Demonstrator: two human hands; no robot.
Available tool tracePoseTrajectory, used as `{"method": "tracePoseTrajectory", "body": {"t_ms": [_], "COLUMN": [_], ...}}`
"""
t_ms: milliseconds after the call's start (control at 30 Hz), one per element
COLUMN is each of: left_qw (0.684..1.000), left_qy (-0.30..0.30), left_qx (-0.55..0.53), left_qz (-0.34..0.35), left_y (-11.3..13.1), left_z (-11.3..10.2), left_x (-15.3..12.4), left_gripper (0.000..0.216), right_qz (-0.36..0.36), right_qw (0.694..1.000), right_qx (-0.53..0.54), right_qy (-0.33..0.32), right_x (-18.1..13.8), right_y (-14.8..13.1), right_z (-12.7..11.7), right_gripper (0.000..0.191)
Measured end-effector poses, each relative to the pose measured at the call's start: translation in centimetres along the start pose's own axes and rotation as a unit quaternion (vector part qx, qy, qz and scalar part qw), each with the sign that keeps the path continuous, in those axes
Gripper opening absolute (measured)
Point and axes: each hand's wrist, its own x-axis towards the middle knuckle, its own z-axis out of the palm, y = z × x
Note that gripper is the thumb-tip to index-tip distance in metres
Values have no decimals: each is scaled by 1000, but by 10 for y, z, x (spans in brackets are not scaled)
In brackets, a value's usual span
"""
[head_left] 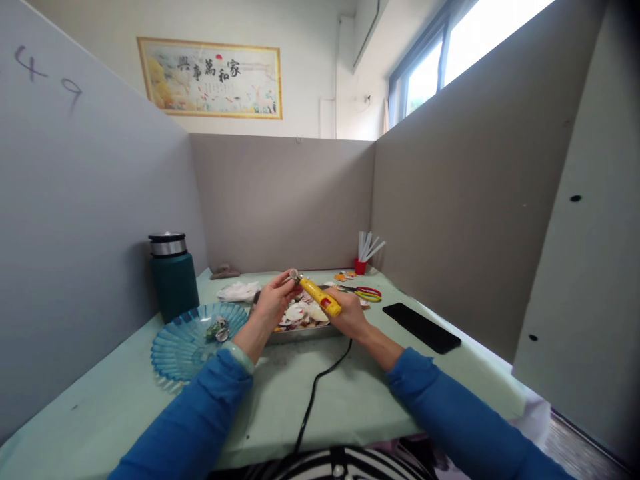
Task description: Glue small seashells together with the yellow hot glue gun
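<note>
Curving up from the table's (280,407) near edge, a black cord (314,393) ran to the right hand. To the left, the blue plate (163,353) held 1 small green and silvery cluster (219,329); whether it was finished could not be told. Behind the wrists, the tray (300,337) was heaped with pale, shell-like pieces (296,312). Judging by that heap, much of the stock was unused and the work seemed far from over.

Above the tray, both hands were occupied. The right hand (350,315) had its fingers wrapped round the grip of a yellow gun (317,293), its nozzle aimed left and away. The left hand (275,300) pinched a small round piece (293,274) between thumb and fingertips, nearly closed on it, right by the nozzle. Whether nozzle and piece touched, or any glue was out, was too small to tell.

On the right lay a black phone (421,327); on the left stood a bottle (173,283). Farther back were white tissue (239,292), scissors (369,293), orange scraps (345,276) and a red cup (360,267) of white sticks (369,247).
</note>
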Motion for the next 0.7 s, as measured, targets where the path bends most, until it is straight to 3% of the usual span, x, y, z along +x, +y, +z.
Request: {"method": "tracePoseTrajectory", "body": {"t_ms": [700], "left_qw": [1000], "left_qy": [-5], "left_qx": [16], "left_qz": [24], "left_y": [-2], "left_z": [-5], "left_x": [5], "left_gripper": [34], "right_qz": [7], "right_qw": [1000], "right_qx": [-4], "right_qy": [7], "right_x": [0], "right_y": [2], "right_z": [0], "right_gripper": [15]}}
